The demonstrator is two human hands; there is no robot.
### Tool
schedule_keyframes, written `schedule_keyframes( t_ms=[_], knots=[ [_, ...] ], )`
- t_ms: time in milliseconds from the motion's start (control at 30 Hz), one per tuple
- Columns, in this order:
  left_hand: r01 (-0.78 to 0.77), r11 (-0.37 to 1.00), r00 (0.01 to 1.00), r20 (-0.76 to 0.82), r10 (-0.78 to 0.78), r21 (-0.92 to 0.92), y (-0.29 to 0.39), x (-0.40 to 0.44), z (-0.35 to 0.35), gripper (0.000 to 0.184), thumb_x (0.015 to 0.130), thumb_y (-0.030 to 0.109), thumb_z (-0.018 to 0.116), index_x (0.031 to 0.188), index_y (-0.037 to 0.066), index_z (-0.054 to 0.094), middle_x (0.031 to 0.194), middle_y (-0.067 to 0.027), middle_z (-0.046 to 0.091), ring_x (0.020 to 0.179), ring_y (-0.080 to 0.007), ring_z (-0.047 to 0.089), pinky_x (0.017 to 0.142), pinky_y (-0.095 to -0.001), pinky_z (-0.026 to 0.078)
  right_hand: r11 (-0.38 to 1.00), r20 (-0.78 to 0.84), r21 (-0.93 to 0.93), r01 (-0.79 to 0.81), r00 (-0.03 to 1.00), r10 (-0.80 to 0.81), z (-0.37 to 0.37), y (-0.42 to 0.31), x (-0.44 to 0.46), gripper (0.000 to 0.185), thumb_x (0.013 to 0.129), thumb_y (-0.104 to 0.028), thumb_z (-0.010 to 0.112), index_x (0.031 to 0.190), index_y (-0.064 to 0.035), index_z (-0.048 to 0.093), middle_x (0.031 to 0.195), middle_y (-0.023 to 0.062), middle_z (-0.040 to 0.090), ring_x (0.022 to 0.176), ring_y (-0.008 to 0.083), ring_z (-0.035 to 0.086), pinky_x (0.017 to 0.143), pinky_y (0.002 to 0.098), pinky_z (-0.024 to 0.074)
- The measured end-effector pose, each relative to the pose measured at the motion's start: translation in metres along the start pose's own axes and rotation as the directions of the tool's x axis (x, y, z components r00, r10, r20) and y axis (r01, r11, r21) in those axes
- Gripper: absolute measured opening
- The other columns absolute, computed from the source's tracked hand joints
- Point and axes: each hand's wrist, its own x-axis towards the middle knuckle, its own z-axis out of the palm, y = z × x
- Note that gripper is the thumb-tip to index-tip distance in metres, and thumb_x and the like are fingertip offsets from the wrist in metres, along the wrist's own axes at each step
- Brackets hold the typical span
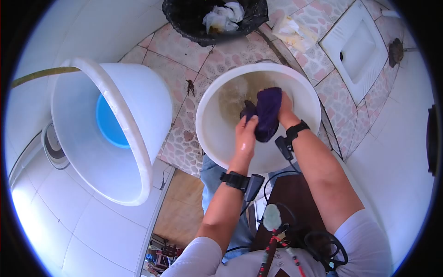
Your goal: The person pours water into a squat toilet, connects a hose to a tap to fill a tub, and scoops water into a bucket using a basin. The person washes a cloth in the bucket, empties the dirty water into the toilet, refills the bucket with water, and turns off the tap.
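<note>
Over a round white basin (206,134) with cloudy water at its bottom, both hands hold a dark purple cloth (268,111). My left hand (246,134) grips its lower left part, thumb up. On the other side, my right hand (286,107) is closed on the cloth's right edge, its fingers partly hidden behind the fabric. A darker bunched end of the cloth sticks out to the left above my left hand. Each wrist wears a black strap with a small device and cable.
A big white bucket (152,92) with a blue object (110,124) inside stands at the left. A black-lined bin (184,23) with used tissues is beyond the basin. A squat toilet (360,51) lies at the upper right, crumpled paper (295,33) near it.
</note>
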Motion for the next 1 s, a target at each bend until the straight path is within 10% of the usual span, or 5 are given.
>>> schedule_keyframes(
  t_ms=[133,400,633,867,1000],
  knots=[
    [0.228,0.946,0.974,-0.039,-0.225,0.230,0.017,0.003,-0.056,0.073,0.085,0.033,0.053,0.141,0.010,0.012,0.136,-0.0161,0.028,0.121,-0.0309,0.032,0.097,-0.0484,0.028,0.973,-0.080,-0.230,0.012,0.996,-0.032,0.017,0.028,0.036,0.060,0.074,-0.048,0.058,0.119,-0.0079,0.050,0.120,0.0196,0.050,0.114,0.0357,0.044,0.090,0.0417,0.0404],
    [0.223,0.939,0.975,-0.059,-0.215,0.261,0.031,-0.010,-0.062,0.073,0.086,0.039,0.050,0.142,0.014,0.009,0.142,-0.0228,0.010,0.133,-0.0316,0.012,0.102,-0.0517,0.018,0.847,0.273,-0.532,-0.021,0.942,0.195,0.121,0.014,0.030,0.058,0.076,-0.036,0.058,0.123,-0.0040,0.046,0.123,0.0211,0.047,0.118,0.0366,0.040,0.096,0.0408,0.0359],
    [0.279,0.957,0.946,-0.197,-0.259,0.083,0.036,-0.009,-0.057,0.083,0.083,0.053,0.048,0.141,0.012,0.006,0.143,-0.0192,0.012,0.133,-0.0318,0.012,0.102,-0.0532,0.018,0.907,0.415,0.027,0.421,0.821,-0.393,0.041,-0.031,-0.040,0.021,0.058,0.000,0.053,0.077,-0.0005,0.060,0.087,0.0207,0.058,0.087,0.0396,0.054,0.071,0.0433,0.0447],
    [0.420,0.814,0.887,0.372,-0.275,-0.401,0.022,0.008,-0.051,0.070,0.084,0.057,0.044,0.135,0.011,0.028,0.122,-0.0129,0.047,0.109,-0.0270,0.049,0.091,-0.0395,0.040,0.727,0.457,0.327,0.604,0.572,-0.681,-0.058,-0.078,-0.131,0.015,0.058,-0.006,0.057,0.070,-0.0005,0.051,0.076,0.0133,0.051,0.079,0.0349,0.050,0.068,0.0409,0.0424],
    [0.376,0.872,0.922,0.224,-0.317,-0.313,0.021,-0.008,-0.020,0.044,0.086,0.041,0.052,0.114,0.008,0.050,0.099,-0.0077,0.058,0.088,-0.0193,0.058,0.076,-0.0319,0.048,0.758,0.261,0.509,0.407,0.766,-0.587,-0.040,-0.066,-0.131,0.031,0.065,-0.027,0.071,0.082,-0.0031,0.060,0.080,0.0133,0.058,0.083,0.0313,0.056,0.075,0.0355,0.0449]
  ],
)
